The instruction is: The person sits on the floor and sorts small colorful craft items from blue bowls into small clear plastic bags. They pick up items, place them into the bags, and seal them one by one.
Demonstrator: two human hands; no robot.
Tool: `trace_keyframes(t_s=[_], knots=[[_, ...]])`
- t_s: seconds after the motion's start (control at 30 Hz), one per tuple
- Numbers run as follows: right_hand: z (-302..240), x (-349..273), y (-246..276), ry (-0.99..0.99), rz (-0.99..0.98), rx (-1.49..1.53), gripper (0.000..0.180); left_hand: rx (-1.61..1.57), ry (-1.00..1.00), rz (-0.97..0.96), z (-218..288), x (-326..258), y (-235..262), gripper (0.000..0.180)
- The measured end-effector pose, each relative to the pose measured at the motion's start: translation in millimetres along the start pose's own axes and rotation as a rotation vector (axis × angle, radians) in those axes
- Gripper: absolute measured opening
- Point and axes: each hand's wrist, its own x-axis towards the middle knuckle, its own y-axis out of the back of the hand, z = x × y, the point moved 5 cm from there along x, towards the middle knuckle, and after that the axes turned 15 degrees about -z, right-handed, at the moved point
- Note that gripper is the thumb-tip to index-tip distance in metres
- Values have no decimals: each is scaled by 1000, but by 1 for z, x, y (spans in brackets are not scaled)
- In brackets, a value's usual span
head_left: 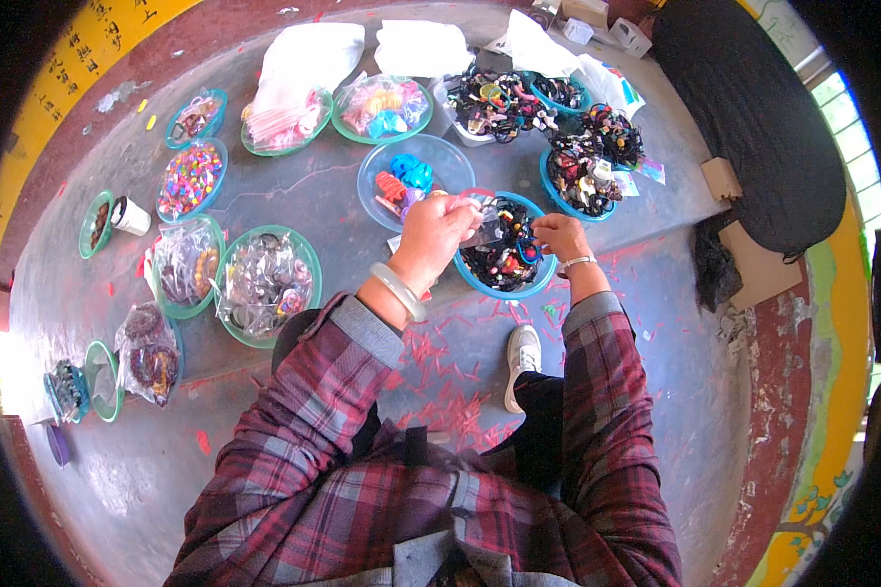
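Observation:
My left hand [439,233] is closed in a pinch on a small clear plastic bag [484,233], above the left side of a blue basin [507,291]. Black hair ties [489,262] with small coloured ornaments fill that basin. Over its right side, my right hand [561,238] has its fingers pinched together on a dark hair tie [530,245] with a bluish part; its exact shape is hard to make out. A pale bangle [398,292] circles my left wrist and a thin band [577,262] my right.
Behind stand a clear basin [372,166] with coloured bundles and a blue basin [578,207] heaped with hair ties. Green basins [313,293] with bagged accessories lie left. Red scraps [440,391] litter the floor around my shoe [523,364]. Cardboard [759,269] lies right.

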Motion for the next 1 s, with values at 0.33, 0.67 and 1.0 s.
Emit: trace_keyframes(t_s=[0.33,0.67,1.0], knots=[[42,20,-27,-43,-50,-589,15,48,14,1,1,1,0,27],[52,12,-81,69,-180,-1114,19,52,3,20,0,1,1,25],[25,7,-93,203,-60,-1221,12,94,34,2,1,1,0,25]])
